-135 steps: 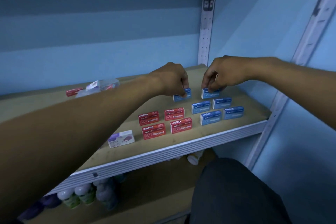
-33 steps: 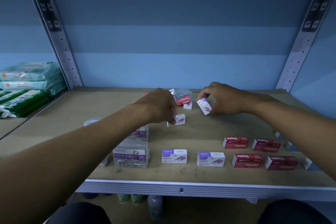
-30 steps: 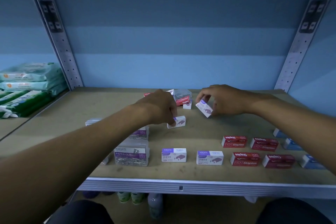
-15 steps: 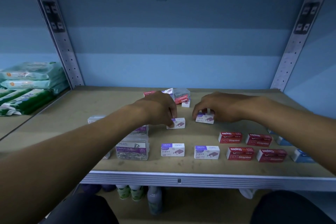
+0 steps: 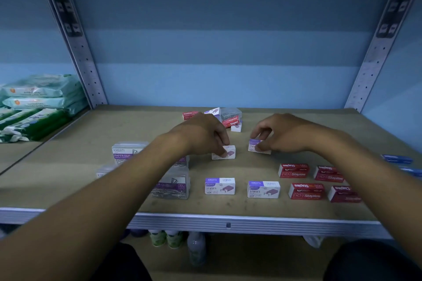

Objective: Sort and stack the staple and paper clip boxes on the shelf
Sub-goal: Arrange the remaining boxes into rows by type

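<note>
Though arm-hidden, paper clip boxes (image 5: 127,153) left

staple and clip boxes lie flat in rows on the wooden shelf (image 5: 68,166).
four white-purple staple boxes (image 5: 220,186) mid-shelf, red staple boxes (image 5: 306,191) right, clear paper clip boxes (image 5: 127,151) left, blue boxes (image 5: 396,159) far right.

This looks like a shop: a metal shelf (image 5: 228,223) holds staple boxes (image 5: 306,191) in rows, beside wipe packs (image 5: 41,85).

White-and-purple staple boxes (image 5: 220,186) sit left of the red staple boxes (image 5: 306,191); blue boxes (image 5: 396,159) right of those, on the tan shelf (image 5: 68,166).
</note>
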### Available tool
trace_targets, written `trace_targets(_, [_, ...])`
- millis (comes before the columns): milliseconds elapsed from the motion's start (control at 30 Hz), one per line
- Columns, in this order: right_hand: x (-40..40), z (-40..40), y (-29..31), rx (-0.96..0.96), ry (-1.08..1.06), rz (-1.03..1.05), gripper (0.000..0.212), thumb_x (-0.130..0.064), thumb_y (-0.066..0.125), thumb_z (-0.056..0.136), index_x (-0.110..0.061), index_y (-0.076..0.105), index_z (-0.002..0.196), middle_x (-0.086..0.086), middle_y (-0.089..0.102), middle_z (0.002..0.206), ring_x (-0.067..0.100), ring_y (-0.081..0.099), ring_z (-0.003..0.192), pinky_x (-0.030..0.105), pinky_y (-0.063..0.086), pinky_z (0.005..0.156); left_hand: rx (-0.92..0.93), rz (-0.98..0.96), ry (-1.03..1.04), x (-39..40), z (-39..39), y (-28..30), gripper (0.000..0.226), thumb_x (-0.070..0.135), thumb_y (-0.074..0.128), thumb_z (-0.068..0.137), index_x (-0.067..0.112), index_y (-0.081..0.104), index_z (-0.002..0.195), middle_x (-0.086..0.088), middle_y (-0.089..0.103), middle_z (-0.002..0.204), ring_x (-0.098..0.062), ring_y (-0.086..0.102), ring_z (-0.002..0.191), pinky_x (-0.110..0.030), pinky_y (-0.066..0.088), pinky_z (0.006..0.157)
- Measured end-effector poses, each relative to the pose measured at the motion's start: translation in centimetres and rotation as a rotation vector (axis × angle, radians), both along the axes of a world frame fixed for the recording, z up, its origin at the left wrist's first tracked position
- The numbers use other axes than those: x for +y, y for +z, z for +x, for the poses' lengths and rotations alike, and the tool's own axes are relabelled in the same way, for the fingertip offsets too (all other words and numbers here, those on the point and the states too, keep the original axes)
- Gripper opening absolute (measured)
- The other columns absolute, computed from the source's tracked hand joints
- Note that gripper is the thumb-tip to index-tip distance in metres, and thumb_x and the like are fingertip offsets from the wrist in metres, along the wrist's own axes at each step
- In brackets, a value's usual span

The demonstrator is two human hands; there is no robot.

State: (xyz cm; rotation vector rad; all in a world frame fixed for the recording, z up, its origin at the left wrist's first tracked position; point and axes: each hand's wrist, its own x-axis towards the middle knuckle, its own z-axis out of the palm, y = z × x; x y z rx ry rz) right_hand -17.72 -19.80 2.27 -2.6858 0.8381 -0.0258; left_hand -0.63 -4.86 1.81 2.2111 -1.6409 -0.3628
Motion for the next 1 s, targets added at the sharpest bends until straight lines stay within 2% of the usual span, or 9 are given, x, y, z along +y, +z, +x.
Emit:
trace_targets(133, [0.3,-0.5,-1.5,-0.091,-0.111,0.029,0.024,-0.033,0.074,0.086,-0.034,0.073,0.11,-0.01,0.067,0.113,0.01,0.062,0.105,0.028,0.05,0.089,0.028,0.009,0.015,-0.1,-0.1,-0.3,0.02,0.028,0.083,0.074,0.026,0.076,0.093,0.015,0.072,0.086,0.007,0.06,0.068,-0.02,0.052,0.073])
trace_targets(300, [0.4,-0.9,-2.3,-0.167,-0.14,0.041,0.019,-0.035,0.075,0.085,-0.036,0.074,0.104,-0.013,0.068,0.107,0.007,0.063,0.1,0.026,0.05,0.085,0.003,0.013,0.035,-0.5,-0.1,-0.9,0.019,0.027,0.082,0.075,0.026,0.077,0.093,0.018,0.068,0.082,-0.001,0.063,0.081,-0.019,0.048,0.069])
trace_targets(433, [0.5,-1.0,-2.8,-0.211,-0.135,-0.004,0.016,-0.031,0.072,0.088,-0.038,0.074,0.102,-0.011,0.068,0.107,0.008,0.063,0.098,0.028,0.051,0.086,-0.027,-0.007,0.047,-0.9,0.0,-1.5,0.014,0.027,0.082,0.075,0.028,0.076,0.088,0.019,0.066,0.077,-0.004,0.064,0.08,-0.019,0.045,0.062])
trace_targets(633, [0.6,-0.8,-3.0,-0.226,-0.129,-0.068,0.018,-0.024,0.069,0.089,-0.036,0.076,0.101,-0.008,0.07,0.106,0.01,0.062,0.1,0.034,0.054,0.089,0.008,-0.034,0.051,-0.7,0.2,-1.8,0.016,0.027,0.084,0.073,0.027,0.077,0.088,0.02,0.065,0.073,0.0,0.063,0.077,-0.019,0.046,0.064])
trace_targets(767, [0.9,-1.2,-2.6,-0.269,-0.105,-0.046,0.018,-0.024,0.073,0.086,-0.037,0.078,0.098,-0.012,0.072,0.098,0.001,0.063,0.09,0.024,0.052,0.08,0.003,-0.055,0.029,-0.1,-0.1,-1.4,0.016,0.025,0.083,0.075,0.024,0.078,0.09,0.014,0.07,0.08,-0.006,0.066,0.083,-0.023,0.052,0.072])
trace_targets(933, [2.1,-2.0,-1.8,-0.27,-0.033,-0.048,0.017,-0.027,0.077,0.083,-0.041,0.078,0.092,-0.02,0.07,0.086,-0.014,0.06,0.077,0.009,0.044,0.065,-0.124,-0.128,-0.041,1.4,-0.6,-0.7,0.016,0.029,0.081,0.077,0.024,0.078,0.092,0.011,0.074,0.087,-0.001,0.064,0.081,-0.011,0.044,0.064])
trace_targets(1000, [2.7,-2.4,-1.4,-0.24,0.006,-0.048,0.018,-0.027,0.076,0.084,-0.042,0.078,0.092,-0.021,0.071,0.083,-0.019,0.058,0.077,0.006,0.041,0.062,-0.16,-0.145,-0.065,2.1,-0.8,-0.5,0.015,0.03,0.081,0.078,0.025,0.079,0.091,0.012,0.074,0.086,0.002,0.063,0.078,-0.012,0.045,0.064])
